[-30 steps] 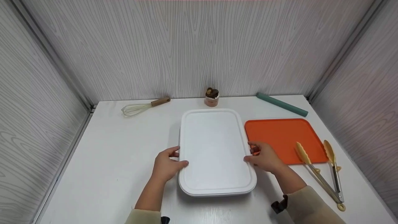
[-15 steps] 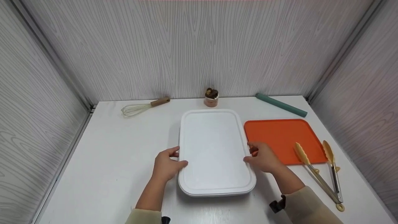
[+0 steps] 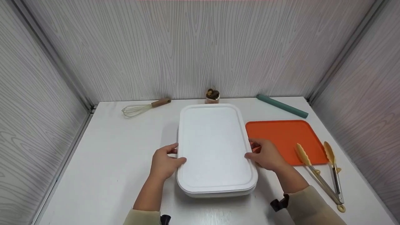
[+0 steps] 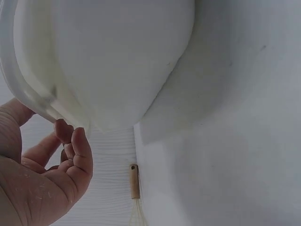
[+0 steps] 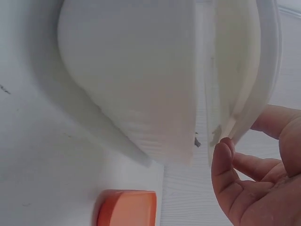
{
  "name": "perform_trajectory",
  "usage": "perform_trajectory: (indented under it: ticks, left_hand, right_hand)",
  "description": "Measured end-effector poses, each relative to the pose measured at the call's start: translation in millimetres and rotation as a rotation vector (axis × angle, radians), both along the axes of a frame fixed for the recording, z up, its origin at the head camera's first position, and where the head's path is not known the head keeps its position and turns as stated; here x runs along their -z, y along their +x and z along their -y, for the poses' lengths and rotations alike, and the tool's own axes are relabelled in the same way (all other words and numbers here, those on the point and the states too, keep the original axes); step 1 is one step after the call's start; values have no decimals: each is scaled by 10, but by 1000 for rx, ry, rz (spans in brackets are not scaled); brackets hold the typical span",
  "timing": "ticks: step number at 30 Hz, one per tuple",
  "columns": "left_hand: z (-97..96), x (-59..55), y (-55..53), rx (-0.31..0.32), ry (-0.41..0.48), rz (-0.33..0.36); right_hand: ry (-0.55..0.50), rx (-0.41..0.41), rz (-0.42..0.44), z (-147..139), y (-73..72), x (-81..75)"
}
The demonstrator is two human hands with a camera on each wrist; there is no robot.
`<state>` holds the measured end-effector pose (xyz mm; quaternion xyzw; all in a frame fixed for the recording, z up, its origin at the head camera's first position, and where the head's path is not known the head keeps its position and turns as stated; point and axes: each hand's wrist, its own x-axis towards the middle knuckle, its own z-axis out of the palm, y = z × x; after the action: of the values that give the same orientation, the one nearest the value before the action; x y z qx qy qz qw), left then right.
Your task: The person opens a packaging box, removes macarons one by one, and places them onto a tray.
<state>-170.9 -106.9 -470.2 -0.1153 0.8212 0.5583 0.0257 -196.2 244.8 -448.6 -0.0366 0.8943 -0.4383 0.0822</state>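
- White lid (image 3: 215,147), rectangular with rounded corners: it now sits higher in the head view than half a second ago, reaching over the lower part of the small dessert cup (image 3: 212,96) behind it.
- Below its near edge, more of the white box (image 3: 218,195) shows than before. The box stands on the table (image 3: 118,143) in front of you, its long side running away from you.
- The right wrist view shows a gap between box and lid, with the lid's underside visible. You seem to have the lid loose there; whether the near end touches the box, you cannot tell.
- Your left hand (image 3: 165,164) has a narrow grip on the lid's left edge, thumb on top, fingers below.
- Your right hand (image 3: 265,154) pinches the right edge in the same way, almost opposite, so the lid's weight is probably shared between both.
- The rest lies as it did: whisk (image 3: 152,105) at the back left, green roll (image 3: 282,106) at the back right, orange tray (image 3: 278,134) beyond your right hand, tongs (image 3: 324,183) partly over that tray.
- The box's contents are hidden from you.
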Motion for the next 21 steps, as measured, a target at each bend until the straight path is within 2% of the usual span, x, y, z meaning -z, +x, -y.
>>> perform_trajectory:
  ticks: [6,11,21]
  left_hand:
    - [113,-69,-8,-2,9,-6]
    - [261,-173,-18,-9,-1,-4]
    - [712,-328,-33,37,-70,1]
  right_hand:
    - [-16,-6,-37,91,-16,-48]
    - [-46,-20,-39,229,-44,-104]
    - [-155,-32,-120,609,-76,-124]
